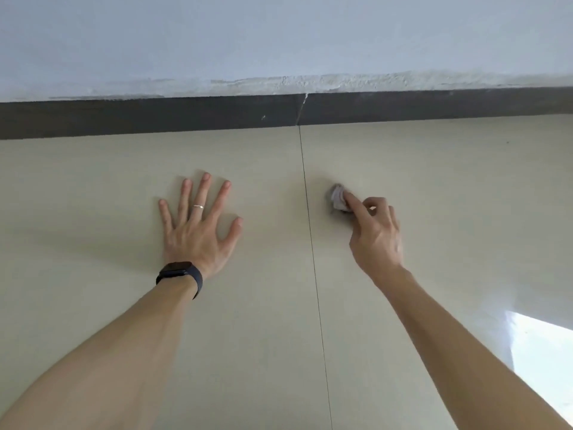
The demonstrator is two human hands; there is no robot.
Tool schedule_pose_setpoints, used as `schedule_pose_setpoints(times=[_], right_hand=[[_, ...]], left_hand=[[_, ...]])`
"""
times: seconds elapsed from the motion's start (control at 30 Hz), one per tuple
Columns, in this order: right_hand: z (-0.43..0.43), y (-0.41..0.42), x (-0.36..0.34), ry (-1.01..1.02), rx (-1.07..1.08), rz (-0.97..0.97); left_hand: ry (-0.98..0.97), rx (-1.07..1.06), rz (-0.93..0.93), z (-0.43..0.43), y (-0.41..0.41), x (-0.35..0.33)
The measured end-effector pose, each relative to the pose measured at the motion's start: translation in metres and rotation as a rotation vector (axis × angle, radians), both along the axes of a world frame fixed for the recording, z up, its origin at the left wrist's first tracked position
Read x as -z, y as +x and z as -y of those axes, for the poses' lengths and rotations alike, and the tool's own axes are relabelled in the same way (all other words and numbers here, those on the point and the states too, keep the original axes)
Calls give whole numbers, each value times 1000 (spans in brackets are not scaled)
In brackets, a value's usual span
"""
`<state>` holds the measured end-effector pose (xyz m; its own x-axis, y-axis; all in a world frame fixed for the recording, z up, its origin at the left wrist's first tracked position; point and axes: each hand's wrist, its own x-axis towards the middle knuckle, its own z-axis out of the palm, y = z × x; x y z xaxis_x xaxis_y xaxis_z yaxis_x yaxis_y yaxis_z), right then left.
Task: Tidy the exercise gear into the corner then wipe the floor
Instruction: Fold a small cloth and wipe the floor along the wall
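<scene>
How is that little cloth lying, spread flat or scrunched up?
Scrunched up: the cloth is a small crumpled wad, held against the floor by the right hand.

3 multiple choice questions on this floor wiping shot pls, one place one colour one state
1. The cloth lies where, relative to the tile joint?
A left of it
B right of it
C on it
2. Skirting board colour?
A dark grey
B red
C white
3. The left hand is?
A fisted
B flat, fingers spread
C raised in the air

B: it sits right of the joint, under a finger of the right hand.
A: a dark band below the wall.
B: palm down on the floor.
</scene>
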<state>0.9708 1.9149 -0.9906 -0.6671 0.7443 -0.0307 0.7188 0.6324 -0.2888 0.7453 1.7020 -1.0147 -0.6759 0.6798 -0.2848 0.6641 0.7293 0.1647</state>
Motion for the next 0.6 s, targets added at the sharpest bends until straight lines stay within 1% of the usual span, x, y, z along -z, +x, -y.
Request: schedule_pose_setpoints(times=[0.03, 0.07, 0.1, 0.17, 0.23, 0.27, 0.3, 0.33, 0.37, 0.43, 0.47, 0.5, 0.53, 0.57, 0.6], right_hand=[[1, 3, 1, -27, 73, -16], [9, 10, 0, -37, 72, -27], [25, 24, 0, -44, 6, -30], [75, 64, -3, -85, -240, -2], [120, 102, -10, -108, -520, 81], [125, 115, -11, -90, -626, 124], [117, 120, -11, -60, -673, 136], [100, 122, -11, -23, -625, 131], [81, 121, -10, 7, -471, 114], [37, 127, -10, 24, 27, 92], [22, 135, -10, -19, 282, 72], [18, 142, -8, -51, 484, 43], [27, 145, -7, -68, 600, 8], [48, 145, -6, -61, 620, -25], [80, 144, -4, -49, 552, -51]], left_hand=[[10, 1, -5, 0, 0, 1], [22, 1, -8, 0, 0, 2], [35, 1, -11, 0, 1, 3], [60, -6, -14, -1, 2, 2], [72, -8, -22, 0, 3, 2], [70, -5, -25, 1, 3, 3], [68, -3, -25, 2, 3, 3], [69, 0, -24, 1, 3, 3], [72, 5, -22, 1, 3, 3], [79, 16, -26, 0, 4, 5], [82, 25, -37, 2, 5, 6], [91, 38, -57, 3, 6, 6], [104, 59, -82, 4, 9, 5], [119, 87, -95, 4, 15, 3], [133, 122, -88, 4, 26, 0]])
